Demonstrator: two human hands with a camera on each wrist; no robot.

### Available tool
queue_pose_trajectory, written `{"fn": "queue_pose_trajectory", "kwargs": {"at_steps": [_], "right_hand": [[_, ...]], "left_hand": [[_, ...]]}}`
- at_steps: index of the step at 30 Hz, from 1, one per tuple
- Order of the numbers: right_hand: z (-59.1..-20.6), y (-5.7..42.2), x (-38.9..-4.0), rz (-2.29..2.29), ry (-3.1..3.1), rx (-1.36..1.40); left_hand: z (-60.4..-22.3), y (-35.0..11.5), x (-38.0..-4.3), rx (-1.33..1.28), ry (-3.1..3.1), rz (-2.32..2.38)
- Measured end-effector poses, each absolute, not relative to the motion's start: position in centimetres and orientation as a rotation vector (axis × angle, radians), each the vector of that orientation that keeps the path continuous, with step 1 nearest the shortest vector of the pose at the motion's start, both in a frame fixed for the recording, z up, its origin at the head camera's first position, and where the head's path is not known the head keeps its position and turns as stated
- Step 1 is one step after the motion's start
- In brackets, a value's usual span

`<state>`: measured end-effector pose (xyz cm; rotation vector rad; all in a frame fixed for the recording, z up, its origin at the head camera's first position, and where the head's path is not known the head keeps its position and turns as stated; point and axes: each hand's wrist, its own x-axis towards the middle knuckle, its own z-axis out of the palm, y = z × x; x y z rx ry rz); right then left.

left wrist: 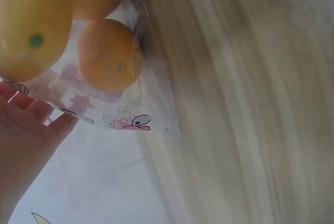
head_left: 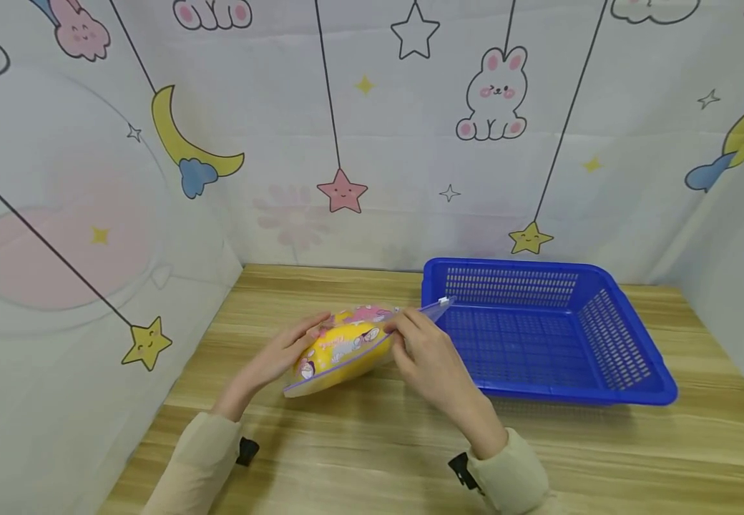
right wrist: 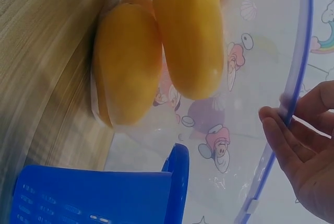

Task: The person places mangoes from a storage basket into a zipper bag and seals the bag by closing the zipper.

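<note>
A clear zip bag (head_left: 346, 350) with cartoon prints and a purple zip edge is tilted over the wooden table. Inside, the left wrist view shows round orange fruits (left wrist: 109, 57), and the right wrist view shows long yellow fruit-like pieces (right wrist: 190, 36). My left hand (head_left: 285, 350) lies along the bag's left side, its fingers touching the film. Near the slider end, my right hand (head_left: 426, 357) pinches the purple zip edge (right wrist: 298, 72) between thumb and fingers. The white slider (head_left: 444, 301) is at the bag's right corner, over the basket's left rim.
A blue plastic basket (head_left: 526, 350) stands on the table (head_left: 359, 458) just right of the bag; no contents show in it. White cartoon-printed curtains (head_left: 398, 143) enclose the table at the back and both sides.
</note>
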<state>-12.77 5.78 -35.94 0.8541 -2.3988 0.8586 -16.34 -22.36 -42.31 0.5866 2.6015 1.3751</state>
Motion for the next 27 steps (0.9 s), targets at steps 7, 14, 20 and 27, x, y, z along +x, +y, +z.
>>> {"fn": "queue_pose_trajectory", "kwargs": {"at_steps": [7, 14, 20, 27], "right_hand": [[-36.0, 5.8, -12.9, 0.852, -2.407, 0.886], [-35.8, 6.0, -13.2, 0.79, -2.397, 0.947], [-35.3, 6.2, -13.6, 0.738, -2.435, 0.978], [-35.0, 6.2, -14.0, 0.722, -2.457, 0.997]], "left_hand": [[-42.7, -22.3, -15.0, 0.548, 2.603, 1.375], [-43.2, -22.1, -13.7, 0.572, 2.718, 1.31], [-43.4, -21.9, -12.8, 0.544, 2.763, 1.261], [-43.2, -21.7, -11.9, 0.5, 2.75, 1.251]]}}
